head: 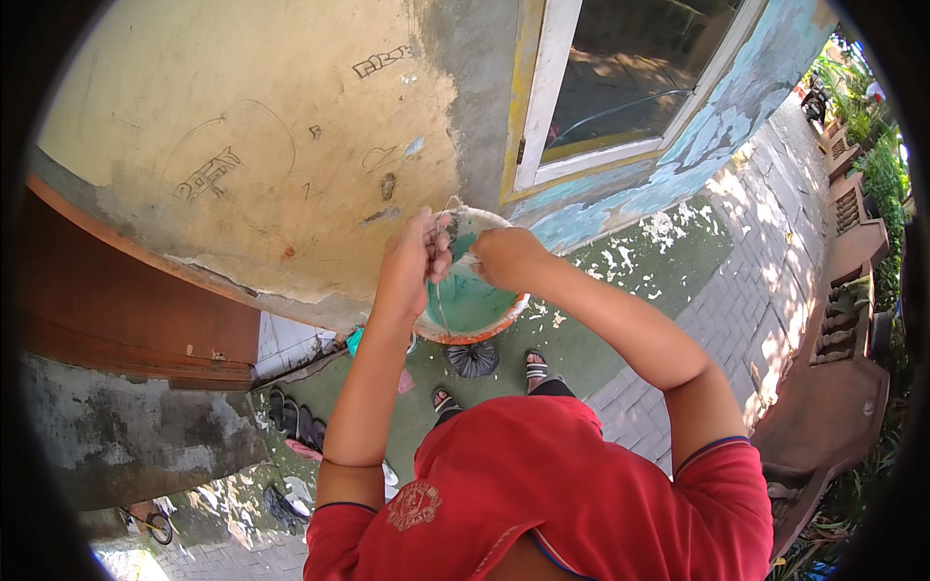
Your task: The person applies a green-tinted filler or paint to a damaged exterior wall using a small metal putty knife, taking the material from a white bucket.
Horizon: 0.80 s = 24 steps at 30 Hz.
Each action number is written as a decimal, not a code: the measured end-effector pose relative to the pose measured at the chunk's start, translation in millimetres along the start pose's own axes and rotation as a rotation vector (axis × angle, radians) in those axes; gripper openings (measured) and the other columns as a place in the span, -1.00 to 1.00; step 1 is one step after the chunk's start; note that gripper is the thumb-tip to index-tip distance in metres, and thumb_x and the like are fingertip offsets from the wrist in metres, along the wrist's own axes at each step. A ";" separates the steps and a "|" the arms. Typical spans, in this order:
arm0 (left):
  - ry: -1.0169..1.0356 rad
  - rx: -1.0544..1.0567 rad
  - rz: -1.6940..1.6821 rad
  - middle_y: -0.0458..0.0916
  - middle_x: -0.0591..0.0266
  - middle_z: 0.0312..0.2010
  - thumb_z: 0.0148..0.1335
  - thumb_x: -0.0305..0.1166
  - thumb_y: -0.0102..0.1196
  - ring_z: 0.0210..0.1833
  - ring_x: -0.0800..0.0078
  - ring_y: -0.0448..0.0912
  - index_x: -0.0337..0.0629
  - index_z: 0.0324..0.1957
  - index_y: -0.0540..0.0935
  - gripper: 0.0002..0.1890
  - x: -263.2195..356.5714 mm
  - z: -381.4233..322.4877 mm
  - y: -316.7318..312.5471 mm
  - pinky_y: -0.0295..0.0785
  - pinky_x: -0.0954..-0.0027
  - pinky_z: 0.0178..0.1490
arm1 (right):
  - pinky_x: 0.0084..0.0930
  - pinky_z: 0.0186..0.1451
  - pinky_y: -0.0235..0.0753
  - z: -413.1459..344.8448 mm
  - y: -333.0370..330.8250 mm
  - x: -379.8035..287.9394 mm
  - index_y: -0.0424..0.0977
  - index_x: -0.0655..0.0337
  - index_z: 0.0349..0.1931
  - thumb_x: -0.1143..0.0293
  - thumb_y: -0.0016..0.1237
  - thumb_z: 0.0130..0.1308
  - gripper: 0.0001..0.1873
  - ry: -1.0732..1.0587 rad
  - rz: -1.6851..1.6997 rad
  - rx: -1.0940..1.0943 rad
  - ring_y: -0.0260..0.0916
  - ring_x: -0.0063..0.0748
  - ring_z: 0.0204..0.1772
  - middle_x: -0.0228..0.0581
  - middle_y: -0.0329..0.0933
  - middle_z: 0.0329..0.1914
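A round bucket (pixel 501 319) with an orange, whitish-crusted rim stands close to the wall. Pale green paint or paste (pixel 472 301) covers its inside. My left hand (pixel 420 256) is raised over the bucket's left rim, fingers loosely curled by a thin wire handle (pixel 440 305); whether they grip it cannot be told. Over the far right part of the opening, my right hand (pixel 506 256) is closed on a small pale thing, mostly hidden by the fingers. Below the bucket in the picture lies a black plastic bag (pixel 472 359).
A worn yellow wall (pixel 327 167) with pencil marks rises ahead, beside a white-framed window (pixel 534 145). Sandals (pixel 294 420) lie on the green floor at lower left. A brown balustrade (pixel 814 407) runs along the right, beyond grey paving (pixel 716 290).
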<state>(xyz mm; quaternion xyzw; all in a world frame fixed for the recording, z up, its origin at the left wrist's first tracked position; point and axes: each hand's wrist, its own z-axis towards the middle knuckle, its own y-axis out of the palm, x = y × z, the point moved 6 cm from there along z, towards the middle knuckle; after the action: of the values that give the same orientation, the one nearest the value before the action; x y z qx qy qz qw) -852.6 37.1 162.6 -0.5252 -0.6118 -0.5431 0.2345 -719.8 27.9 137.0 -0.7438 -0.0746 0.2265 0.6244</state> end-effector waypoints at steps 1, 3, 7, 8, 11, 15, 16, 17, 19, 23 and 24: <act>-0.006 -0.017 -0.013 0.37 0.37 -0.57 0.35 -0.14 -0.11 -0.67 0.63 0.25 -0.34 -0.15 0.51 -0.62 -1.8 -0.1 5.7 0.08 0.54 -0.64 | -0.18 -0.12 0.51 7.6 19.6 6.4 0.58 0.23 -0.33 0.35 0.00 0.12 -0.82 0.010 -0.084 -0.053 0.55 -0.06 -0.15 -0.06 0.58 -0.31; 0.030 -0.027 0.005 0.35 0.39 -0.58 0.34 -0.17 -0.10 -0.68 0.66 0.20 -0.35 -0.16 0.50 -0.64 1.2 -6.3 13.4 0.02 0.55 -0.65 | -0.20 -0.14 0.53 17.7 44.7 7.5 0.59 0.21 -0.33 0.39 -0.03 0.11 -0.83 -0.014 -0.175 -0.113 0.57 -0.10 -0.16 -0.12 0.60 -0.31; 0.043 -0.047 0.039 0.29 0.43 -0.57 0.34 -0.15 -0.09 -0.67 0.71 0.15 -0.41 -0.10 0.49 -0.58 2.7 -14.5 20.3 -0.02 0.60 -0.63 | -0.25 -0.22 0.56 10.2 68.4 -5.3 0.59 0.26 -0.33 0.45 -0.08 0.12 -0.82 -0.099 -0.247 -0.251 0.60 -0.13 -0.22 -0.10 0.60 -0.35; 0.042 -0.048 0.050 0.27 0.44 -0.56 0.34 -0.14 -0.09 -0.65 0.73 0.13 -0.44 -0.07 0.49 -0.55 2.3 -15.9 20.3 -0.03 0.62 -0.62 | -0.24 -0.24 0.56 9.4 72.5 -7.7 0.58 0.28 -0.35 0.46 -0.08 0.12 -0.83 -0.112 -0.211 -0.273 0.60 -0.11 -0.24 -0.08 0.60 -0.36; 0.011 -0.058 0.067 0.27 0.45 -0.56 0.33 -0.16 -0.08 -0.66 0.74 0.12 -0.44 -0.09 0.50 -0.57 3.3 -20.4 23.2 -0.04 0.62 -0.64 | -0.25 -0.28 0.56 12.5 78.5 -11.7 0.57 0.29 -0.39 0.46 -0.08 0.12 -0.85 -0.123 -0.120 -0.275 0.60 -0.10 -0.27 -0.05 0.60 -0.37; 0.009 -0.045 0.059 0.28 0.45 -0.55 0.34 -0.17 -0.07 -0.67 0.74 0.12 -0.43 -0.08 0.50 -0.58 -2.2 -21.1 25.2 -0.05 0.61 -0.64 | -0.28 -0.28 0.56 17.5 105.0 -18.7 0.59 0.24 -0.42 0.40 -0.05 0.13 -0.84 -0.147 -0.035 -0.227 0.60 -0.15 -0.26 -0.09 0.62 -0.34; 0.006 -0.035 0.062 0.28 0.45 -0.56 0.34 -0.17 -0.07 -0.67 0.74 0.12 -0.42 -0.08 0.50 -0.59 -3.0 -21.9 23.2 -0.05 0.61 -0.64 | -0.28 -0.28 0.56 17.5 110.8 -25.4 0.59 0.24 -0.42 0.39 -0.05 0.13 -0.84 -0.186 -0.015 -0.238 0.60 -0.15 -0.26 -0.08 0.61 -0.34; 0.002 -0.026 0.064 0.28 0.45 -0.56 0.34 -0.17 -0.07 -0.67 0.74 0.12 -0.42 -0.08 0.50 -0.59 -3.7 -22.6 21.1 -0.04 0.61 -0.64 | -0.28 -0.27 0.56 20.9 112.4 -25.7 0.59 0.24 -0.43 0.39 -0.05 0.13 -0.84 -0.182 -0.014 -0.212 0.60 -0.15 -0.25 -0.08 0.61 -0.34; -0.002 -0.030 0.027 0.30 0.47 -0.59 0.33 -0.17 -0.02 -0.69 0.75 0.12 -0.35 -0.14 0.51 -0.64 -4.0 -23.8 20.4 -0.08 0.61 -0.65 | -0.27 -0.25 0.55 25.4 107.1 -26.1 0.59 0.24 -0.45 0.38 -0.07 0.14 -0.83 -0.169 -0.016 -0.161 0.60 -0.14 -0.23 -0.07 0.61 -0.35; -0.001 -0.049 0.035 0.30 0.48 -0.60 0.33 -0.17 0.00 -0.70 0.76 0.12 -0.32 -0.17 0.51 -0.67 -6.0 -24.1 29.3 -0.09 0.61 -0.66 | -0.25 -0.26 0.53 29.9 133.2 -20.6 0.58 0.26 -0.45 0.38 -0.07 0.14 -0.82 -0.269 0.201 0.033 0.59 -0.14 -0.26 -0.07 0.60 -0.37; 0.003 -0.034 0.032 0.30 0.47 -0.59 0.33 -0.18 0.00 -0.69 0.76 0.12 -0.32 -0.17 0.51 -0.67 -5.4 -25.4 21.5 -0.09 0.61 -0.66 | -0.25 -0.25 0.53 29.9 128.7 -29.2 0.58 0.25 -0.44 0.37 -0.06 0.14 -0.82 -0.289 0.140 -0.070 0.58 -0.14 -0.27 -0.08 0.60 -0.37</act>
<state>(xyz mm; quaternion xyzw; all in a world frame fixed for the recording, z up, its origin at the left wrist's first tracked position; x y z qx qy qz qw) -838.7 8.8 174.6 -0.5378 -0.5938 -0.5503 0.2352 -780.7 16.2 16.7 -0.7282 -0.1196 0.3714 0.5635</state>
